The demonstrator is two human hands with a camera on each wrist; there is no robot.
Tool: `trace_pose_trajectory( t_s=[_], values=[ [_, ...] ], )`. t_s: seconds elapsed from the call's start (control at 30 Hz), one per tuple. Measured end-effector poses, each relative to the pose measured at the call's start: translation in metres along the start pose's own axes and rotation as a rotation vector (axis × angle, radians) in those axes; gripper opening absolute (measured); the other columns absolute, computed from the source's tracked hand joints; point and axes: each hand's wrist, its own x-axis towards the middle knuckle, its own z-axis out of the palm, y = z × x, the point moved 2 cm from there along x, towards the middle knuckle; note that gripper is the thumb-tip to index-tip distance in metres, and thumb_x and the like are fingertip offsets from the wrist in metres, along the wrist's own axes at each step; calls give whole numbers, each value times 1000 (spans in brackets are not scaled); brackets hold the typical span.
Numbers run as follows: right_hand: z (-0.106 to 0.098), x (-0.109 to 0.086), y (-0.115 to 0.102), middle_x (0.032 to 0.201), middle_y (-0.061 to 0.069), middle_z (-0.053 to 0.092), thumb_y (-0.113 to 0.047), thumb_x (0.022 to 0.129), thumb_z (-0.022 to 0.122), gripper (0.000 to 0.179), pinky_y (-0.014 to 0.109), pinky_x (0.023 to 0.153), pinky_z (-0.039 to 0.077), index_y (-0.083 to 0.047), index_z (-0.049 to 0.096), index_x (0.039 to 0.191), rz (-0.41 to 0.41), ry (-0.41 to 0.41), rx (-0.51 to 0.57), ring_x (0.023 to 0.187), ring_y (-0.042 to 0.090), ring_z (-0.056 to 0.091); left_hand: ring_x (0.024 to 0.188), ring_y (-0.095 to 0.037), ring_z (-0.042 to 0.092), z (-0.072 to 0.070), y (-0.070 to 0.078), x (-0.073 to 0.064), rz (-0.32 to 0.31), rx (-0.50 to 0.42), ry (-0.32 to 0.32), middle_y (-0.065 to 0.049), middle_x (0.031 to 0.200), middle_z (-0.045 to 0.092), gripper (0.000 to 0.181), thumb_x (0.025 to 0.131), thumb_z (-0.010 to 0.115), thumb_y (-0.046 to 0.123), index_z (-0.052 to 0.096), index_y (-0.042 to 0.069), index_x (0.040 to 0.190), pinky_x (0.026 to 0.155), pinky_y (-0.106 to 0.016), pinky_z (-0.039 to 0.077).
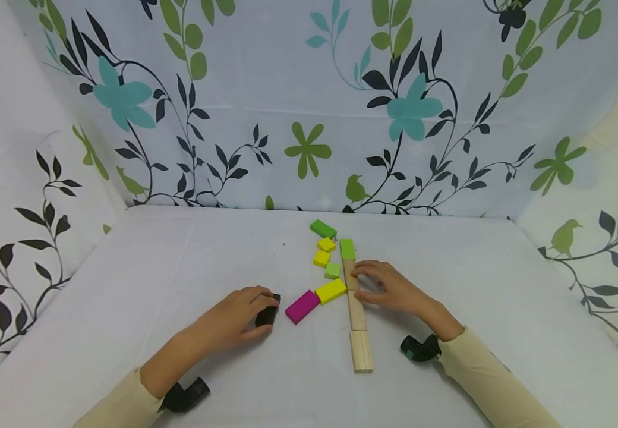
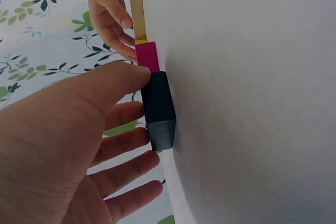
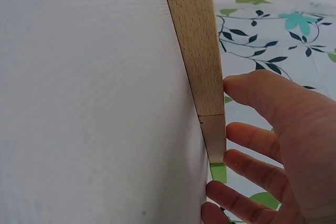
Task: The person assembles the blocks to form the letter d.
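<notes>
My left hand (image 1: 239, 318) holds a black block (image 1: 268, 313) on the white cloth, thumb at its near end and fingers toward its far end. In the left wrist view the thumb overlaps a corner of the block. Just right of it lies a magenta block (image 1: 302, 307), touching a yellow block (image 1: 331, 291). My right hand (image 1: 391, 290) is beside a straight row of wooden blocks (image 1: 357, 309) topped by a green block (image 1: 347, 249). Its thumb and fingertips rest along the row's right side, not wrapped around it; the right wrist view shows this too.
Left of the row's far end, a light green block (image 1: 333, 270), two small yellow blocks (image 1: 322, 258) and a green block (image 1: 323, 229) form a line. Black wrist cameras (image 1: 186, 395) hang near both sleeves. A patterned cloth wall (image 1: 266, 89) stands behind the table.
</notes>
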Motion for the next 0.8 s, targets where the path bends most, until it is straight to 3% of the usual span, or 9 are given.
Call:
trace_pose_trajectory(
  t_s=[0.33,0.8],
  values=[
    [0,0,-1,140,15,51,-27,90,71,45,53,102,40,-7,60,129,8,2,-7,128,36,44,116,-25,55,-1,13,-10,-9,-20,-36,-8,124,58,39,88,72,27,62,9,121,97,-44,49],
    [-1,0,-3,140,15,51,-26,90,71,45,54,104,39,-6,60,128,9,1,-3,128,37,43,110,-18,55,-5,23,-13,34,-53,-78,-2,121,58,37,89,71,30,62,13,120,95,-41,48]
  ],
)
